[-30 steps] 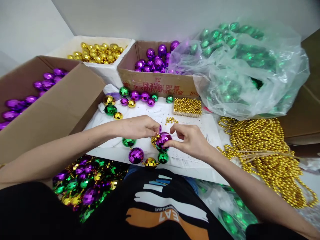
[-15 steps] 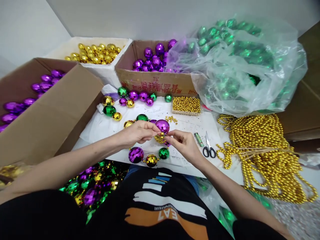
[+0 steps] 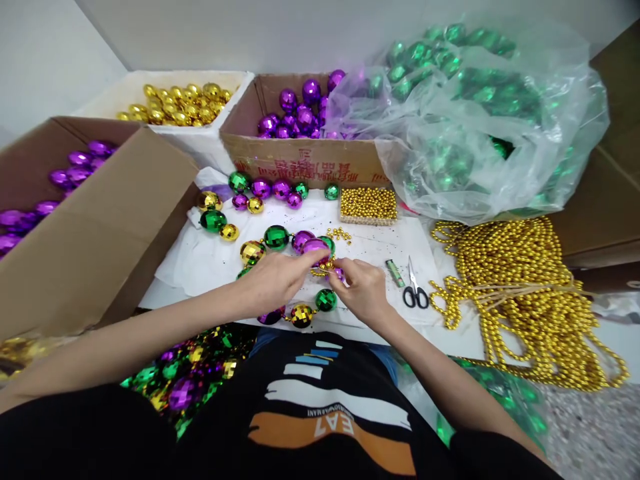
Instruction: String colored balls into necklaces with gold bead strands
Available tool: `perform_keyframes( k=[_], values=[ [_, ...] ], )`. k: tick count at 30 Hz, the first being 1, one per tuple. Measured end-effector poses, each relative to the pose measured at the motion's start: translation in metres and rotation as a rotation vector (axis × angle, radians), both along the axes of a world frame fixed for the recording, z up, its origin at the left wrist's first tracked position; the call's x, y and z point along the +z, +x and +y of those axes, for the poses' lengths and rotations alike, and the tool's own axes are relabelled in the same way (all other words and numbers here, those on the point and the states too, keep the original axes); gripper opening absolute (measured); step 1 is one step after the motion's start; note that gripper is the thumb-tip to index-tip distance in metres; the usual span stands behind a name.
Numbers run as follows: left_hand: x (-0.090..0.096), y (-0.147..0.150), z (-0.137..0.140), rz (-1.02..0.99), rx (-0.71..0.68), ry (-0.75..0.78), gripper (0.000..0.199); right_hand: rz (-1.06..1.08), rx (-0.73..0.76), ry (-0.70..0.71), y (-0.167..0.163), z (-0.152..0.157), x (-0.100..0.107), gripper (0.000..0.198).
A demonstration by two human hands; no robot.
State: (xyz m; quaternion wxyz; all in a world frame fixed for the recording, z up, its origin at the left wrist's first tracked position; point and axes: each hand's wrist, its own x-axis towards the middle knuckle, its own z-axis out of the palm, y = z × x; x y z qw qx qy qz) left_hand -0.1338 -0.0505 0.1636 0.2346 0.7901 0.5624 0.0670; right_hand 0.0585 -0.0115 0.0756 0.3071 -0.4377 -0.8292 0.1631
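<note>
My left hand (image 3: 280,277) is closed by the large purple faceted ball (image 3: 315,247), its thumb stretched across the ball's front and its curled fingers partly hidden. A thin pale string (image 3: 323,269) runs between both hands, beside small gold beads (image 3: 320,272). My right hand (image 3: 363,283) pinches this string between thumb and forefinger. Around the hands lies a ball necklace, with a green ball (image 3: 277,237), a gold ball (image 3: 253,252) and, nearest me, another gold ball (image 3: 302,315) joined by small gold beads. My left hand covers part of the loop.
A box of small gold beads (image 3: 369,205) stands behind loose beads (image 3: 341,234). Scissors (image 3: 415,293) and a green lighter (image 3: 395,273) lie rightward, before gold bead strands (image 3: 525,300). Cartons (image 3: 310,160), a white foam box (image 3: 215,137) and a plastic bag (image 3: 480,153) hold balls.
My left hand has turned and come lower, its thumb now extended over the purple ball. My right hand keeps its pinch close to the same spot. The view has shifted slightly.
</note>
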Motion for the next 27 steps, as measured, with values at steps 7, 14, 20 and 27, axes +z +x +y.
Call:
perform_keyframes(
  k=[7,14,20,27],
  values=[
    [0.017,0.002,0.024,0.087,-0.051,-0.140,0.029,0.145,-0.087,-0.046,-0.001,0.010,0.010,0.026],
    [-0.015,-0.015,0.051,-0.468,0.087,-0.529,0.019,0.599,-0.009,-0.796,-0.005,0.017,0.007,0.028],
    [-0.030,-0.015,0.048,-0.686,0.232,-0.776,0.016,0.681,0.188,-1.226,0.016,0.017,0.001,0.029],
    [-0.056,-0.022,0.045,-0.855,0.317,-1.082,0.020,0.518,0.198,-0.903,0.007,-0.016,-0.033,0.034]
  ],
)
